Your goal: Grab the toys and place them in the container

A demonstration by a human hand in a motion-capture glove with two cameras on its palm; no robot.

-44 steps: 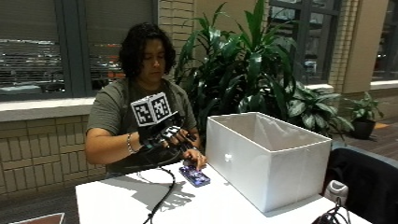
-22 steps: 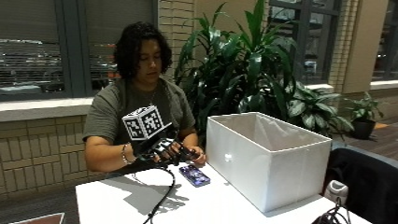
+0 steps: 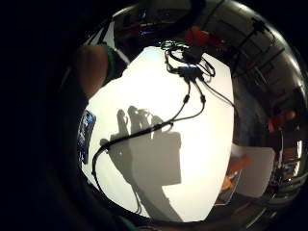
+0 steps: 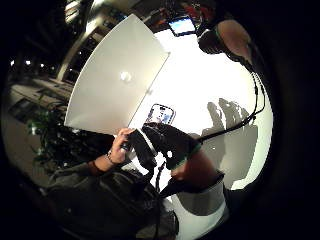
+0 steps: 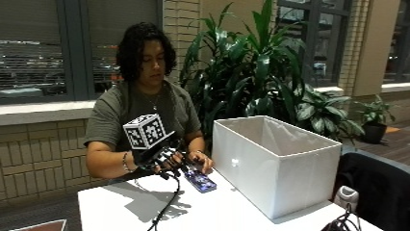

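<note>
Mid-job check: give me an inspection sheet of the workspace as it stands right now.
Surface: white table, bare patches lit.
Job's things: flat blue toy lies on the table beside the white container; nothing seen inside it.
Clutter: small white item at the table's far corner.
Grip: gloved right hand hovers beside the toy, fingers curled, holding nothing seen.
Cables: black cable trails across the table.
Surroundings: potted plants, windows.

A person in a short-sleeved olive-grey T-shirt (image 5: 128,118) sits at the table, a thin necklace (image 5: 152,102) at the collar and a beaded bracelet (image 5: 125,162) on the right wrist. The right hand (image 5: 163,156) wears a black glove with white plastic pieces along the fingers. The other hand (image 5: 202,161) is bare. Dark curly hair (image 5: 137,43) falls to the shoulders.
</note>
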